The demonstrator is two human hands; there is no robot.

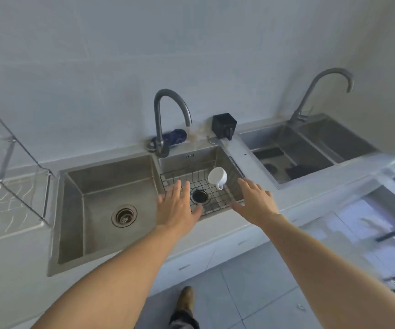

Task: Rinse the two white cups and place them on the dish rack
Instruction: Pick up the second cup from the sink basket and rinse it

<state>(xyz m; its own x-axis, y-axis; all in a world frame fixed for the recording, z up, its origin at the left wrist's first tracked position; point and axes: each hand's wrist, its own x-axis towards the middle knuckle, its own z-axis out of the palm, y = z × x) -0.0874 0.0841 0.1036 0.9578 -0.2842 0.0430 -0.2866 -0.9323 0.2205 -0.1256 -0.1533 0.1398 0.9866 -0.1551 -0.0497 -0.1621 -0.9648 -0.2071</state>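
One white cup point(217, 177) lies on its side in the black wire basket point(225, 198) that sits in the small right-hand sink bowl, its handle pointing toward me. I see only this one cup. My left hand point(178, 206) hovers flat and open over the basket's left edge. My right hand point(255, 200) is open over the basket's right edge, just right of the cup, not touching it. The curved faucet point(165, 115) stands behind the bowls with no water running. The clear dish rack point(8, 186) sits on the counter at far left.
A large steel sink bowl point(111, 205) with a drain lies left of the basket. A dark blue cloth point(175, 136) and a black box point(223, 124) sit behind the sinks. A second sink with its own faucet point(320, 91) is at right. My shoe point(185, 300) shows on the tiled floor.
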